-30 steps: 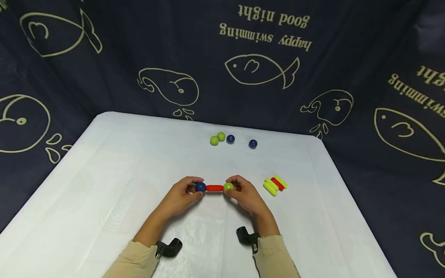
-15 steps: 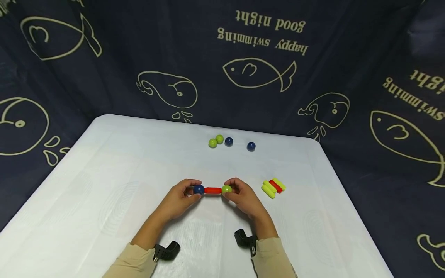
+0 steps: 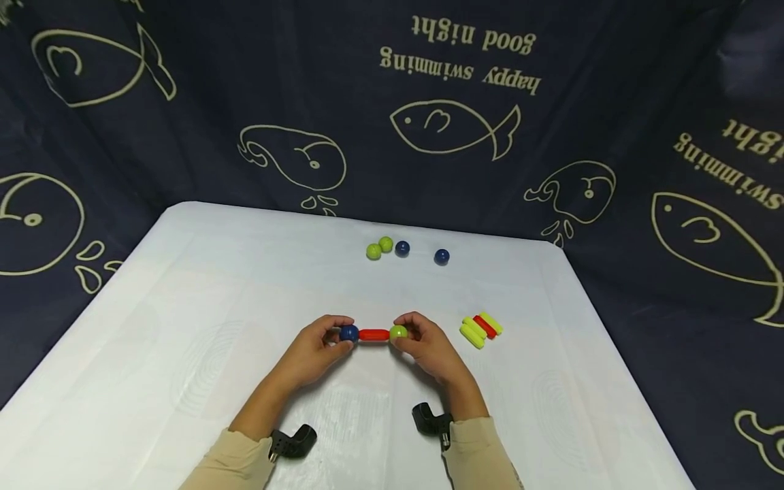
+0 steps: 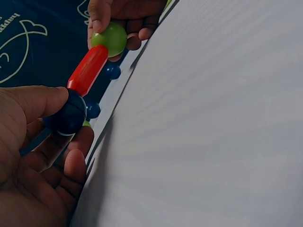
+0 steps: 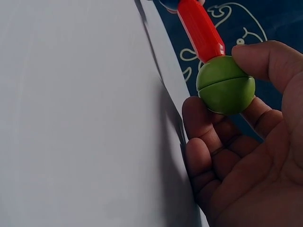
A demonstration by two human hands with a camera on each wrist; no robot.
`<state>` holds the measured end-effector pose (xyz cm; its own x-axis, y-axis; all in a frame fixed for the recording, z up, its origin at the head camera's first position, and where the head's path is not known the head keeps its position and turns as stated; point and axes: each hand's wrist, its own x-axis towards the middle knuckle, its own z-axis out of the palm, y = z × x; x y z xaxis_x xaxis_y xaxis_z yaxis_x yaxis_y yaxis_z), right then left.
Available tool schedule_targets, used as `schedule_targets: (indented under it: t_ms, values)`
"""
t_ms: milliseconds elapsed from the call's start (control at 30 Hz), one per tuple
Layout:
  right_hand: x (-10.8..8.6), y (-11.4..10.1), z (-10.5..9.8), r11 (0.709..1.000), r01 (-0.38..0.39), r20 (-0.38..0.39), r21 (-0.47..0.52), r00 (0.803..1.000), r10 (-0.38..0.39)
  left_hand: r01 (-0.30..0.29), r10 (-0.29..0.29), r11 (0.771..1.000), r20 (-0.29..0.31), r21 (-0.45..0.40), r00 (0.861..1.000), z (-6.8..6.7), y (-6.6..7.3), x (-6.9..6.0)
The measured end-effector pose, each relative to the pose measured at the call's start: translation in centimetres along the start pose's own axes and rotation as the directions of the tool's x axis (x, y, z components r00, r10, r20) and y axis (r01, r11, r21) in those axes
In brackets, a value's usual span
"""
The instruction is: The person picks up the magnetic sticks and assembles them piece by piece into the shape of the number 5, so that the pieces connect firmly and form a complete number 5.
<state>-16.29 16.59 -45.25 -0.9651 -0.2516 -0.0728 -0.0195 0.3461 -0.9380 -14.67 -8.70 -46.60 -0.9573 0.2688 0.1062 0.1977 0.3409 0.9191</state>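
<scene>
A red rod [image 3: 373,335] joins a blue ball [image 3: 349,333] at its left end to a green ball [image 3: 398,333] at its right end. My left hand [image 3: 315,350] pinches the blue ball between thumb and fingers, as the left wrist view also shows with the ball [image 4: 68,113] under the thumb. The green ball [image 5: 226,85] is gripped by my right hand [image 5: 255,156], thumb on one side and fingers beneath. In the right wrist view the rod [image 5: 202,30] meets this ball, and a seam line runs round the ball.
Toward the back of the white table [image 3: 245,272] lie two green balls [image 3: 373,251] and two blue balls [image 3: 442,256], one blue ball standing apart. Right of my right hand, several yellow rods [image 3: 472,335] and one red rod [image 3: 485,327] lie side by side. A dark printed cloth [image 3: 367,190] hangs behind.
The head view has shifted slightly. Both hands keep their hold on the two balls, and the joined piece looks the same.
</scene>
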Motion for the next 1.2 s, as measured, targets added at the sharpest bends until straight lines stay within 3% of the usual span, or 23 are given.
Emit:
schedule_targets:
  t_ms: [367,767,867,1067,1200]
  values:
    - [0.37,0.24,-0.22,1.000,0.011,-0.025,-0.003,1.000,-0.011,-0.002,0.002,1.000,-0.002,0.019,1.000,-0.04,0.26,0.59]
    - [0.08,0.34,0.22,1.000,0.012,-0.011,0.007,1.000,-0.012,0.022,-0.022,0.999,-0.007,0.034,1.000,-0.15,0.30,0.00]
    - [0.12,0.34,0.35,1.000,0.010,-0.002,0.003,1.000,-0.010,0.011,-0.010,0.999,-0.014,0.035,1.000,-0.29,0.15,-0.24]
    - [0.12,0.21,0.20,1.000,0.011,-0.014,-0.027,1.000,-0.012,-0.069,0.069,0.997,0.002,0.031,0.998,-0.14,-0.02,-0.29]
    - [0.04,0.25,0.14,1.000,0.010,-0.013,-0.026,1.000,-0.010,-0.073,0.073,0.997,-0.001,0.032,0.997,0.03,0.04,-0.23]
